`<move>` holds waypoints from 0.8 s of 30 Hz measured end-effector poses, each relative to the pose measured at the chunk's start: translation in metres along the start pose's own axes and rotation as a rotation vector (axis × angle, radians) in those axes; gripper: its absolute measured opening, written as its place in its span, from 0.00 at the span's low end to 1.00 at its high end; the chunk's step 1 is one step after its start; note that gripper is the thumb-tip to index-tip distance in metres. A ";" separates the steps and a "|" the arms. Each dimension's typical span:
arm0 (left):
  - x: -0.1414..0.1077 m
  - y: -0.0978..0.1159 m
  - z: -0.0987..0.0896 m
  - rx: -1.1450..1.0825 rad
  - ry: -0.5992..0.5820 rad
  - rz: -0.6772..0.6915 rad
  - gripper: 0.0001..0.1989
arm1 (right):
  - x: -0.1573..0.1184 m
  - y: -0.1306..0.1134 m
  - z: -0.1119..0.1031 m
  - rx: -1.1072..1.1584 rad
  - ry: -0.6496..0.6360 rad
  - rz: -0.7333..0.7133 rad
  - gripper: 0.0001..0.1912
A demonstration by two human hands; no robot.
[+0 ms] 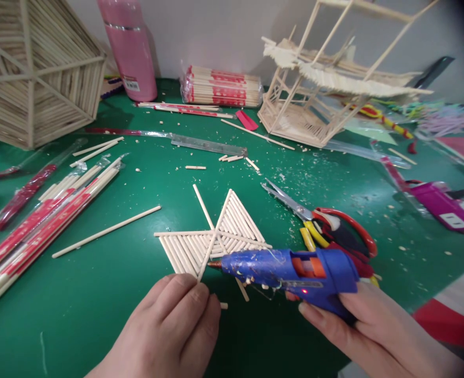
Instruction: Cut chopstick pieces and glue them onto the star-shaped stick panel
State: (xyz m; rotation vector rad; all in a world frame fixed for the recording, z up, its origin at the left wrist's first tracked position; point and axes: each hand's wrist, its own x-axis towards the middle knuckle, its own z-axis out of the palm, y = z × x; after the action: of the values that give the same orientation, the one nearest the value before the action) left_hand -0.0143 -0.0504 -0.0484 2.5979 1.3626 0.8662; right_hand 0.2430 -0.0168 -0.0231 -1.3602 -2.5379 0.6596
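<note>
The six-spoked wooden-stick frame (pixel 215 231) is lying on the green table (pixel 78 310); two wedges are looking filled, a third seemingly part-filled, two upper ones lacking slats. The right hand (pixel 373 323) is clasping the blue glue gun (pixel 263 266); what the left hand (pixel 172 320) is pinching, I cannot tell.

no word or number can be read for certain. by the far edge of the worktop (pixel 78 299), the pink bottle (pixel 127 55) bears a white label (pixel 132 84) with tiny, illegible print; the stick bundle (pixel 222 86) beside it has blurred pale marks on red. the red wrappers (pixel 31 226) towards the left edge look alike. the blue glue gun (pixel 263 265) carries an unreadable strip (pixel 303 284). near the right edge, a purple tool (pixel 432 202) shows a boxy, unclear mark.
</note>
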 end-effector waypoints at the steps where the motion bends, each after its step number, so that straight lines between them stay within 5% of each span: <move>1: -0.001 0.000 0.000 0.011 0.002 0.008 0.13 | 0.000 0.001 0.000 -0.001 0.003 -0.006 0.16; 14: 0.001 0.000 0.002 -0.032 0.001 -0.022 0.14 | 0.017 -0.018 0.008 0.099 0.213 0.203 0.15; 24: 0.002 0.001 0.000 -0.024 0.009 -0.015 0.14 | 0.000 -0.002 -0.002 0.029 0.051 0.099 0.12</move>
State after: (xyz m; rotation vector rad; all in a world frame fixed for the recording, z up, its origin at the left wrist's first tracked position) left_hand -0.0131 -0.0495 -0.0474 2.5658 1.3635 0.8869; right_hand 0.2422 -0.0173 -0.0208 -1.4821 -2.4256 0.6675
